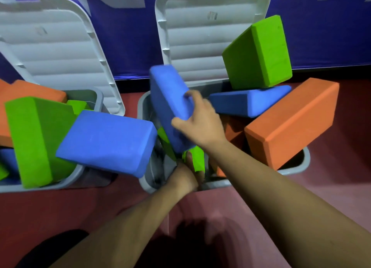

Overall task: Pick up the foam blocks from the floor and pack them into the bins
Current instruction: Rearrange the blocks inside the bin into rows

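1. Head view: the right hand (200, 119) has its fingers curled round a tilted blue block (170, 103) over the right bin (305, 161), which is heaped with an orange block (291, 123) and a green block (259, 52).
2. The left hand (184, 177) reaches into that bin; whether its fingers hold anything cannot be told.
3. The left bin (60, 184) is piled over its rim with blocks.

Our right grip (200, 117) clasps a tilted blue block (170, 107) over the heaped right bin (301, 166); our left grip (185, 176) is down inside it beside a green block (195, 159).
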